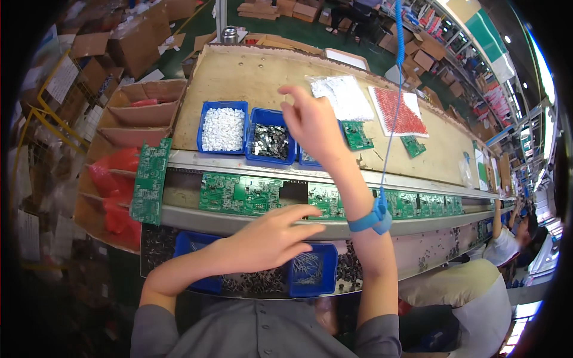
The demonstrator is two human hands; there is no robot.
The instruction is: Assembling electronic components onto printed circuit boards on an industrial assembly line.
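My left hand (271, 237) reaches in from the lower left with its fingers apart and nothing in them. It hovers between a green circuit board (239, 194) on the rail and a blue bin of thin metal-legged parts (307, 268). Stretched farther forward, my right hand (313, 122) is above the row of blue bins, thumb and index finger apart, with nothing seen between them. A blue wrist strap (370, 222) circles that wrist. Beside the hand stands a blue bin of dark metallic parts (270, 141); left of it is one of white parts (222, 128). A third bin (307, 157) is mostly hidden.
More circuit boards (412, 204) line the rail; one board (149, 182) lies across its left end. White (343, 98) and red parts (397, 111) lie farther back. A coiled blue cord (399, 33) hangs down. Cardboard compartments (140, 113) stand left; a co-worker (477, 286) sits right.
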